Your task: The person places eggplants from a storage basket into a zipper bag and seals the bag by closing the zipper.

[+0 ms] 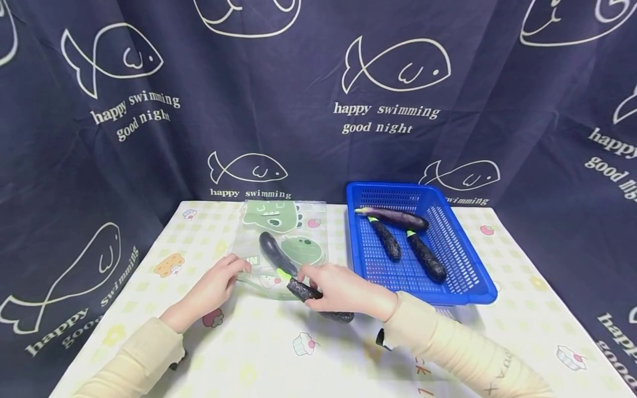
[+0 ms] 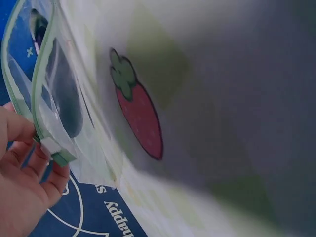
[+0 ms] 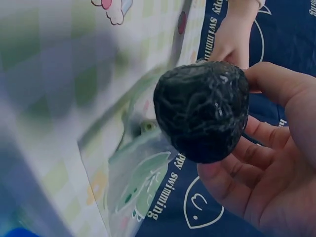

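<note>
A clear zip bag (image 1: pixel 313 210) with green dinosaur prints lies on the table, its mouth toward me. Inside it rests a smooth dark eggplant (image 1: pixel 272 249). My left hand (image 1: pixel 211 284) pinches the bag's green-edged rim near its slider (image 2: pixel 55 149), and the mouth gapes apart in the left wrist view. At the mouth, my right hand (image 1: pixel 343 287) grips a wrinkled black eggplant (image 1: pixel 300 289), its green stem end pointing into the bag. In the right wrist view its blunt end (image 3: pixel 202 111) faces the camera and hides much of the bag.
To the right stands a blue plastic basket (image 1: pixel 352 243) with a purple eggplant (image 1: pixel 398 217) and two wrinkled ones, a shorter (image 1: pixel 386 240) and a longer (image 1: pixel 427 258). A dark fish-print curtain (image 1: pixel 308 121) hangs behind the patterned tablecloth (image 1: pixel 264 354).
</note>
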Tool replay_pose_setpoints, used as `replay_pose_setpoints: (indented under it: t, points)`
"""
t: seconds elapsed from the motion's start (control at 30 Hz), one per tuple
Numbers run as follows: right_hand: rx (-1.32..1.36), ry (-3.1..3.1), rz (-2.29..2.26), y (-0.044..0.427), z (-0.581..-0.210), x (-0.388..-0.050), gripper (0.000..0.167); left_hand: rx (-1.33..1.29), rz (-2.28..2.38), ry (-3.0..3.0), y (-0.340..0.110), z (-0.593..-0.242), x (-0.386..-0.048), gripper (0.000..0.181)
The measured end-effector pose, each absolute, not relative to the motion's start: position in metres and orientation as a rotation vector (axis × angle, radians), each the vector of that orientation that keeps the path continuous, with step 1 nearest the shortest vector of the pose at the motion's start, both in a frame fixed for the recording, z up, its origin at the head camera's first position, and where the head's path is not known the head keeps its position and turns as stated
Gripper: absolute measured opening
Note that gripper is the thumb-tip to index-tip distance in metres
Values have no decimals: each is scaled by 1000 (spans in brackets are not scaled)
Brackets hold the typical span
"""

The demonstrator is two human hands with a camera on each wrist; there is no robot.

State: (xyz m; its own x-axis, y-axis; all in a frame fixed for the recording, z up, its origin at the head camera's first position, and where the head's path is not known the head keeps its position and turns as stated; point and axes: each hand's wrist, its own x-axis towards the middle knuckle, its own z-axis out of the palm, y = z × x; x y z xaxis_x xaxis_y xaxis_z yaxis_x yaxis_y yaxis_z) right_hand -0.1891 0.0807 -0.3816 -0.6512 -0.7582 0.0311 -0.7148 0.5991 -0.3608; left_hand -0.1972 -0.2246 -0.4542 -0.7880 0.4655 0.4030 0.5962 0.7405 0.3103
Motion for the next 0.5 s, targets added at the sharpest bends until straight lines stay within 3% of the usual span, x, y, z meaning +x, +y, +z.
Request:
replay_pose_setpoints:
  t: [0.5]
  points:
    - [-1211,2729,-527,73,-398,-186,38,-424,-979,-2692,-213,-455,-198,27]
